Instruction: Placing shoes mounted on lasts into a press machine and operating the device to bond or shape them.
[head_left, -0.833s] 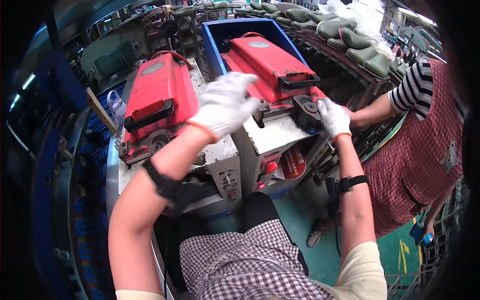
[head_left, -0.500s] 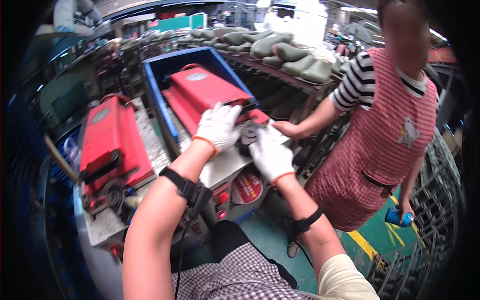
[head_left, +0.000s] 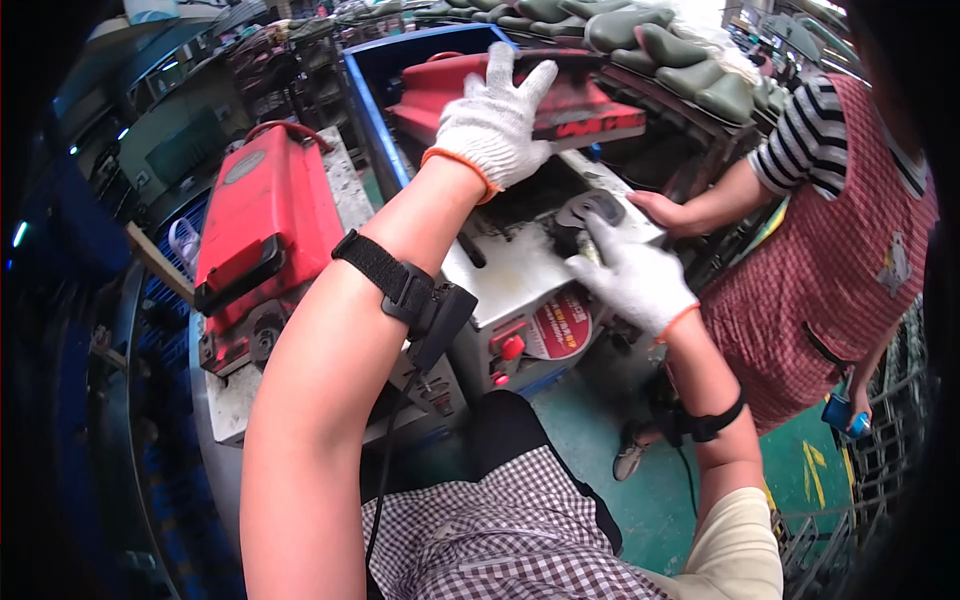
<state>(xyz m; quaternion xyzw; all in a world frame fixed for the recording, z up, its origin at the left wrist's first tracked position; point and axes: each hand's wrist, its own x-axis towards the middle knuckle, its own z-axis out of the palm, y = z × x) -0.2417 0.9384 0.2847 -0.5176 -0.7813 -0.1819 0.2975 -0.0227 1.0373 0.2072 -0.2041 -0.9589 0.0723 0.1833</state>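
Note:
My left hand (head_left: 495, 125), in a white knit glove with an orange cuff, has its fingers spread. It lies against the red metal cover (head_left: 425, 95) of the machine in front of me, which is tilted up at its near side. Below the cover, a dark opening (head_left: 540, 195) shows in the white machine top (head_left: 505, 265). My right hand (head_left: 640, 280), gloved the same way, is at the round grey latch wheel (head_left: 590, 208) on the machine's front. Its thumb and fingers are apart, with the fingertips touching the wheel's lower edge.
On the left stands a second machine with its red cover (head_left: 265, 215) down. A blue bin-like frame (head_left: 370, 100) surrounds the far part. Olive-green boots (head_left: 680, 65) lie on a rack behind. At right, a co-worker's hand (head_left: 665, 212) rests on the machine corner; the other holds a blue can (head_left: 840, 412).
The red cover's near side has swung up, exposing the dark opening. My left hand has gone up and forward with spread fingers. My right hand has stayed near the latch wheel. The view has shifted.

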